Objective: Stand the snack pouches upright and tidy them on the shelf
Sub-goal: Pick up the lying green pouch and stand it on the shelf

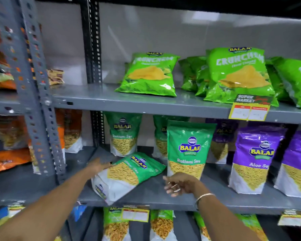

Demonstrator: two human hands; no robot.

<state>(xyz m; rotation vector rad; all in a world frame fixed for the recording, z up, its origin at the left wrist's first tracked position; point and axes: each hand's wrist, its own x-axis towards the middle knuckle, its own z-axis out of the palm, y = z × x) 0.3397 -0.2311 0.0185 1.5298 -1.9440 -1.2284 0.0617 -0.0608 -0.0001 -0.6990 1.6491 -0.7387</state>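
Note:
A green Ratlami Sev pouch lies flat and slanted on the middle shelf, its white bottom hanging over the front edge. My left hand rests against its upper left side, fingers spread. My right hand hovers just right of it, fingers loosely curled and empty, in front of an upright green Ratlami Sev pouch. Two more green pouches stand behind. Purple Aloo Sev pouches stand upright to the right.
The shelf above holds green Crunchem chip bags and a yellow price tag. A grey slotted upright divides the bay from orange pouches on the left. Several more pouches stand on the shelf below.

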